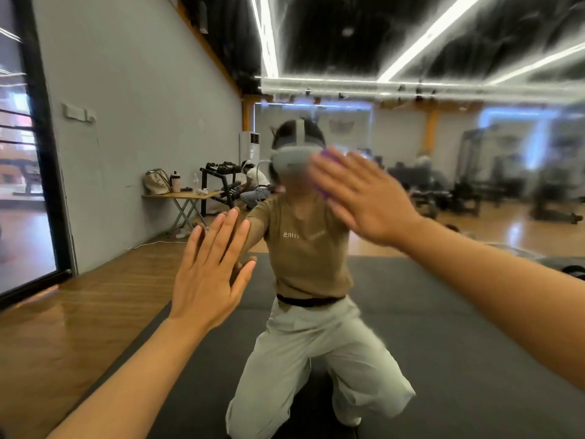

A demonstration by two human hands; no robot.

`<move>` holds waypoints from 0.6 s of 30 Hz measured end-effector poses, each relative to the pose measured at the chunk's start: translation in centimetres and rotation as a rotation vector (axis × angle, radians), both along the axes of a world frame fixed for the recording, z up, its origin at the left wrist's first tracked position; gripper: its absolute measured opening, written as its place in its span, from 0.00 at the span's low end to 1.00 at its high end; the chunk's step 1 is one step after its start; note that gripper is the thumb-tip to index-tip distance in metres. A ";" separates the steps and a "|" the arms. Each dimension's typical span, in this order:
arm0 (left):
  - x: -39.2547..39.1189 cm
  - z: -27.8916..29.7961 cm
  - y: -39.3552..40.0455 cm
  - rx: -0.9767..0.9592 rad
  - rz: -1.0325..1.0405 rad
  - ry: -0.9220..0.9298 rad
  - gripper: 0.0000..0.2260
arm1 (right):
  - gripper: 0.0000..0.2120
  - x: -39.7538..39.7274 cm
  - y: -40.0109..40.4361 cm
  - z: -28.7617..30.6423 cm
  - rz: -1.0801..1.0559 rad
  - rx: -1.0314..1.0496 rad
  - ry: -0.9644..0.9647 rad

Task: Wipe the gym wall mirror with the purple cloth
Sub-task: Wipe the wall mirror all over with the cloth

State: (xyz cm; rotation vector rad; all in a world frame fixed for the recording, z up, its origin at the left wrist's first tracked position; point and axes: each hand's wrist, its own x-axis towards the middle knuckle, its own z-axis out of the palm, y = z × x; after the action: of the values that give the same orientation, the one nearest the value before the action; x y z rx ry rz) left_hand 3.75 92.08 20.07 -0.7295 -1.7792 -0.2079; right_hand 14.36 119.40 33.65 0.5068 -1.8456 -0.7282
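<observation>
both hands flat on mirror (443, 185); right hand (364, 198) covers purple cloth (326, 172)

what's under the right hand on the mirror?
The purple cloth, pressed flat against the mirror by the right hand. Only purple slivers show past the fingers and palm edge; the rest of the cloth is covered, so its fold and extent cannot be seen.

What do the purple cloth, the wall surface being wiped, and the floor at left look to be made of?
Purple cloth: soft fabric, probably; mostly hidden under the right hand.
Mirror: glossy glass, reflecting the room and the person.
Floor: wood-look planks with sheen; real wood or laminate unclear.
</observation>
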 end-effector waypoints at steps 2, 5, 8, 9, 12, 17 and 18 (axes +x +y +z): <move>-0.5 0.0 -0.3 -0.015 -0.013 0.026 0.29 | 0.25 -0.4 -1.1 2.0 -0.003 -0.165 0.102; -1.3 0.0 -0.6 -0.022 -0.038 0.061 0.28 | 0.25 -1.2 -2.8 -1.1 0.003 -0.266 0.177; -1.9 -0.3 -0.6 -0.024 -0.062 0.085 0.27 | 0.30 -1.5 -3.4 -9.9 0.003 -0.012 -0.033; -2.0 -0.3 -0.7 -0.021 -0.070 0.092 0.27 | 0.33 -1.2 -3.4 -13.2 -0.040 0.123 -0.116; -2.3 -0.6 -1.1 -0.017 -0.075 0.092 0.27 | 0.36 -0.2 -2.4 -19.7 -0.154 0.415 -0.274; -2.4 -0.9 -2.4 0.001 -0.049 0.059 0.27 | 0.27 -1.3 -2.4 -12.8 -0.049 0.507 -0.371; -2.4 -0.9 -2.6 0.006 -0.047 0.051 0.28 | 0.25 -1.6 -2.9 -9.7 -0.004 0.413 -0.326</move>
State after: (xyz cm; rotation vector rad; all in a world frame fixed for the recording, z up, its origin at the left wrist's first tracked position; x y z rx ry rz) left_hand 1.36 89.52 19.20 -0.7663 -1.7132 -0.2243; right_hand 12.73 116.48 23.99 0.9338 -1.9983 -1.0900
